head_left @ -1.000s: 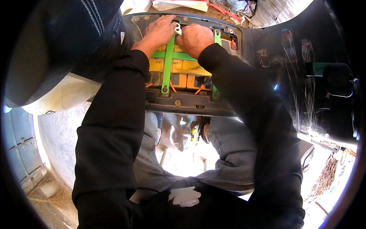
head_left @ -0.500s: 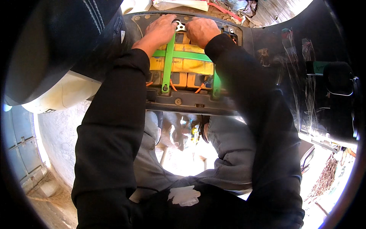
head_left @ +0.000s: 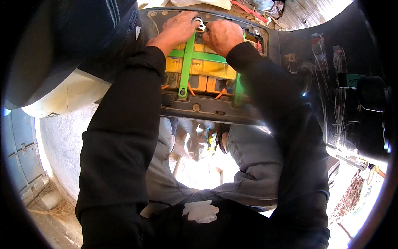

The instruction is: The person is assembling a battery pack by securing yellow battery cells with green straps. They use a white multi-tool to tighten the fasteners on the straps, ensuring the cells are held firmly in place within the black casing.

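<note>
A small silver metal tool [head_left: 200, 25], apparently flat, bridges the gap between my two hands at the far edge of an open battery compartment. My left hand [head_left: 178, 29] is closed, its fingers curled at the tool's left end near the top of a green strap [head_left: 187, 62]. Around the tool's right end my right hand [head_left: 223, 35] is closed in a fist-like grip. Yellow batteries [head_left: 215, 71] sit below, crossed by green straps. What lies under my fingertips is hidden.
A dark frame [head_left: 197, 107] with bolts and orange wires borders the batteries on my side. On the left, a dark seat [head_left: 62, 50] stands raised above a cream body panel [head_left: 68, 93]. Black bodywork [head_left: 298, 83] extends right. Rubbish and a red strip [head_left: 248, 10] lie beyond.
The tool between my hands has turned and shows less of its holed face. Both hands have shifted slightly to the right in the picture, as has the compartment.
</note>
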### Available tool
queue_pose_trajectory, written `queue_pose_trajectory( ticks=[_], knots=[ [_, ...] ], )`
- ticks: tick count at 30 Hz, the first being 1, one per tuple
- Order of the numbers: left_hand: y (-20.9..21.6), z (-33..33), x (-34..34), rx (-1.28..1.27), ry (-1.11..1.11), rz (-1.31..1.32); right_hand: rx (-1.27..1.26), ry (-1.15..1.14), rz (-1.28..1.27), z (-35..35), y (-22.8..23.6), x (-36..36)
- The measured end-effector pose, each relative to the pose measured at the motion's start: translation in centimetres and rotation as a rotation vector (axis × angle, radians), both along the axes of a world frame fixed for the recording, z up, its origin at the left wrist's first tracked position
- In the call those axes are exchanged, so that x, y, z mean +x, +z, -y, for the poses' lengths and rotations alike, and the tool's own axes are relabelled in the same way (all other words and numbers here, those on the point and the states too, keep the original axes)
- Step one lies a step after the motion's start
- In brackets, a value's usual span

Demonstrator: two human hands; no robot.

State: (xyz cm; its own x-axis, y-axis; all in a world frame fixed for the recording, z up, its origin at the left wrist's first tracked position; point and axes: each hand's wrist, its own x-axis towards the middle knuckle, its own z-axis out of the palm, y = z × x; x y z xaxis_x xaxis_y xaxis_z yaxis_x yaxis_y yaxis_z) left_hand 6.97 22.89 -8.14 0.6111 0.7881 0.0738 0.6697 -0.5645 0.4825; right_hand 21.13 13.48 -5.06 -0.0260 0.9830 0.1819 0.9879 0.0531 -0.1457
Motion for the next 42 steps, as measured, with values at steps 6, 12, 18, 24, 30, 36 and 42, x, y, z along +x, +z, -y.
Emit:
queue_pose_trajectory(
  ticks=[6, 12, 18, 24, 30, 36, 42],
  knots=[
    [-0.6, -0.6, -0.9, 0.093, -0.133, 0.025, 0.029, -0.006, -0.066, 0.0, 0.3, -0.2],
    [-1.0, -0.4, -0.8, 0.18, -0.109, -0.038, -0.016, 0.0, -0.139, -0.2, 0.3, 0.1],
    [-1.1, -0.3, -0.5, 0.181, -0.087, 0.012, -0.018, 0.023, -0.152, -0.4, -0.3, 0.7],
    [-1.0, -0.1, -0.6, 0.202, -0.06, 0.054, -0.096, 0.036, -0.25, 0.1, 0.8, 1.7],
    [-0.4, -0.4, -0.7, 0.064, -0.069, 0.067, -0.112, 0.002, -0.314, -0.3, -0.3, 2.6],
    [2.2, -0.5, -1.2, -0.338, 0.02, 0.071, -0.087, -0.073, -0.314, 0.6, -0.5, 2.5],
    [0.3, -1.5, -1.2, -0.112, -0.024, 0.108, -0.008, -0.013, -0.316, 1.2, -0.5, 1.2]
  ],
)
